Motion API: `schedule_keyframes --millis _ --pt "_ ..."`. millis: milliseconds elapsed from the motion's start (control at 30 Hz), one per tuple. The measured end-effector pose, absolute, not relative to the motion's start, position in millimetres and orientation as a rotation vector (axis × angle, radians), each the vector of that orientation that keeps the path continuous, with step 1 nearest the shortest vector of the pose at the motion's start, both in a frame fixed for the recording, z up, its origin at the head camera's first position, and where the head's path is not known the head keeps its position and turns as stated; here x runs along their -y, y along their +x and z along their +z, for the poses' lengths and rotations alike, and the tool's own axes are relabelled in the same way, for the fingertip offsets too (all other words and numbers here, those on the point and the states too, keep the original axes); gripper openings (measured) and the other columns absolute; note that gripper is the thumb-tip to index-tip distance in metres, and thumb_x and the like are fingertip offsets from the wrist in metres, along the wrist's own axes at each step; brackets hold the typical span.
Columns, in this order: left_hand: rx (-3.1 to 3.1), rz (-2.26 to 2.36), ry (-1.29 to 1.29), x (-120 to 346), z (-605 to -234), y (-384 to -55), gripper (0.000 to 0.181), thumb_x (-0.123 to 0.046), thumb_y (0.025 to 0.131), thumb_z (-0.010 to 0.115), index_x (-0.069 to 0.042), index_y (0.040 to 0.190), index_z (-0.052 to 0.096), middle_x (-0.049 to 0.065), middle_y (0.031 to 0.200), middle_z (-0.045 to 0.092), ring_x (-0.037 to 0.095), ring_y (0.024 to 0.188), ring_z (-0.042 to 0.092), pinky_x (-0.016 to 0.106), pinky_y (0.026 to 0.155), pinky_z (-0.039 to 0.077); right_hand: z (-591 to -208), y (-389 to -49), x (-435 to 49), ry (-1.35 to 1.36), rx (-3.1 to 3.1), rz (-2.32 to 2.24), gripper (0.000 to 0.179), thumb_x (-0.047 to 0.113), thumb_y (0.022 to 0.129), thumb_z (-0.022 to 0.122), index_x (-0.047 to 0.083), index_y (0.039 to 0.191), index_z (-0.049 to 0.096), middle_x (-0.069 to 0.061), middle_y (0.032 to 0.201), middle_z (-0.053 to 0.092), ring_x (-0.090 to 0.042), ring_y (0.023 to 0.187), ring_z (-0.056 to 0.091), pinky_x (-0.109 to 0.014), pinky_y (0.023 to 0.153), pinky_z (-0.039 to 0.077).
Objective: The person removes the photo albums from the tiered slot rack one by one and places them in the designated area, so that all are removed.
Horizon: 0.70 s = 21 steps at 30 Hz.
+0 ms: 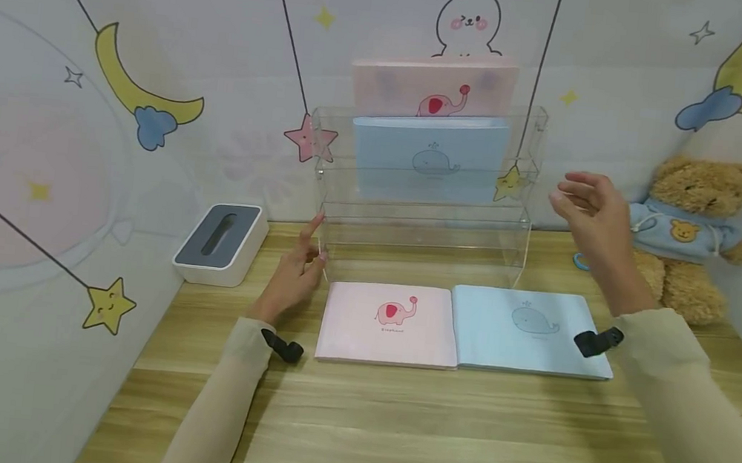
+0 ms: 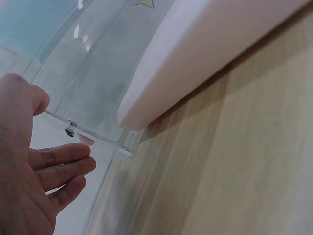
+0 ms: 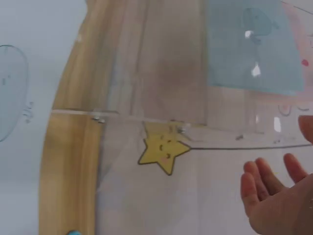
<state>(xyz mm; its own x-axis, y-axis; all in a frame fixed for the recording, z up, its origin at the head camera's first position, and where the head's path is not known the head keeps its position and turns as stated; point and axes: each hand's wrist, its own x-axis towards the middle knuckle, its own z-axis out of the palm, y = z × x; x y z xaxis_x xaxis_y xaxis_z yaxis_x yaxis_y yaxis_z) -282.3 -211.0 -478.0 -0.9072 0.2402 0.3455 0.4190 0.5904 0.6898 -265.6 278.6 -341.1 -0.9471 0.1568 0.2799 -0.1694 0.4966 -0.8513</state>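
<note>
A clear tiered rack (image 1: 424, 233) stands against the back wall. It holds a pink elephant booklet (image 1: 391, 88) at the top rear and a blue whale booklet (image 1: 385, 158) one tier lower. My left hand (image 1: 293, 272) is at the rack's left side, thumb and a fingertip at the panel edge; in the left wrist view the other fingers extend loosely beside the panel. My right hand (image 1: 594, 216), holding nothing, is raised right of the rack with fingers loosely bent. In front of the rack lie another pink elephant booklet (image 1: 351, 326) and another blue whale booklet (image 1: 482, 332), side by side.
A white box with a grey slotted top (image 1: 223, 269) sits to the left of the rack. A teddy bear (image 1: 694, 292) in a blue top sits at the right, behind my right forearm. Near it lies a small blue ring-like thing (image 1: 580, 262).
</note>
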Motion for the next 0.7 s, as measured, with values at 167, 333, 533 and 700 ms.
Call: schedule_keyframes --millis 167,333,533,700 --pt "2.612 -1.206 -0.544 211 -478 -282 0.073 -0.024 0.111 0.053 -0.041 0.171 0.015 0.024 0.117 0.077 0.046 0.123 0.073 0.064 0.112 0.051 -318 -278 -265 0.104 2.400 1.496 0.056 0.047 0.106 0.064 0.028 0.157 0.050 -0.008 0.160 0.058 -0.015 0.137 0.058 -0.039 0.117 0.047" --pt "2.613 -1.206 -0.536 211 -478 -282 0.074 -0.022 0.111 0.053 -0.040 0.172 0.015 0.024 0.117 0.077 0.047 0.123 0.073 0.064 0.112 0.051 -305 -290 -250 0.225 2.367 1.552 0.054 0.038 0.106 0.067 0.023 0.156 0.051 -0.008 0.158 0.059 -0.011 0.133 0.058 -0.031 0.114 0.047" --pt "2.613 -1.196 -0.532 211 -478 -283 0.074 -0.022 0.111 0.053 -0.040 0.171 0.015 0.023 0.117 0.077 0.046 0.123 0.073 0.064 0.112 0.051 -295 -307 -231 0.285 2.340 1.584 0.054 0.034 0.104 0.071 0.023 0.153 0.053 -0.009 0.156 0.060 -0.015 0.133 0.059 -0.033 0.119 0.047" --pt "2.610 -1.200 -0.537 210 -478 -282 0.074 -0.022 0.111 0.054 -0.041 0.171 0.015 0.024 0.116 0.077 0.047 0.122 0.073 0.065 0.111 0.051 -291 -314 -222 0.274 2.340 1.585 0.056 0.033 0.104 0.071 0.020 0.155 0.052 -0.011 0.156 0.060 -0.020 0.136 0.060 -0.036 0.122 0.047"
